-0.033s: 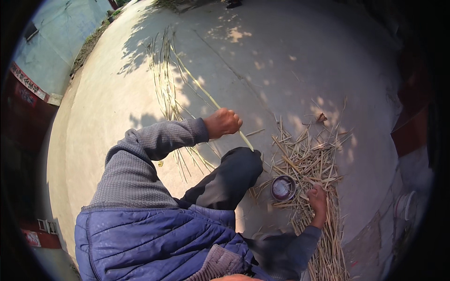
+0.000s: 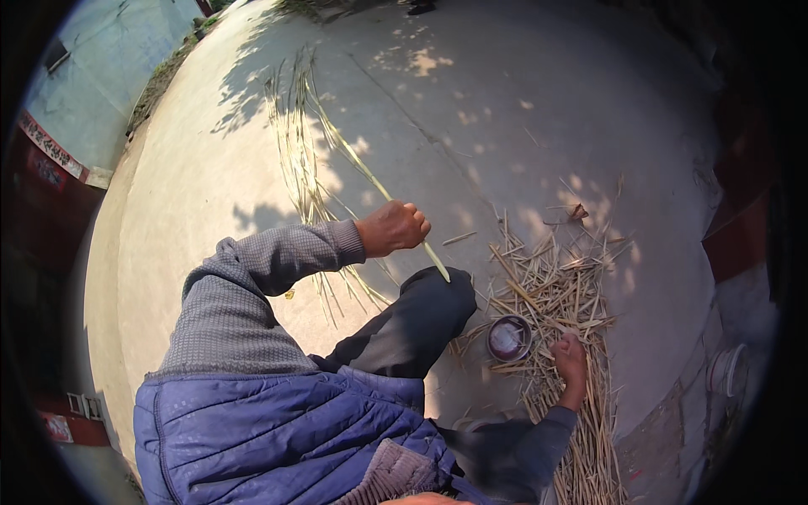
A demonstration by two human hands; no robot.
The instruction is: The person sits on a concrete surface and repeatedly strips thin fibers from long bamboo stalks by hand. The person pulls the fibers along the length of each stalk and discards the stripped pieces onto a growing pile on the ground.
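My left hand [image 2: 393,228] is wrapped round a long pale-green stalk [image 2: 435,260]. The stalk's cut end pokes out past my fist, over my bent knee [image 2: 442,299]. Its far part runs away to the left, alongside a loose spread of long, thin stalks [image 2: 295,160] on the ground. My right hand [image 2: 571,358] is closed above a heap of dry, straw-coloured stalk pieces [image 2: 551,278]. Whatever its fingers may hold is hidden. Just left of it is a round, dark-rimmed bowl [image 2: 493,347] with something whitish inside.
Longer dry stalks [image 2: 593,446] lie beneath and beside my right forearm. A brown, dry leaf-like scrap [image 2: 578,212] rests at the heap's far edge. A whitish round container [image 2: 728,369] stands at the far right. Concrete ground [image 2: 471,101] stretches ahead in patchy shade.
My left hand has shifted slightly left and nearer, and the stalk's cut end has moved with it. My right hand stays in about the same place.
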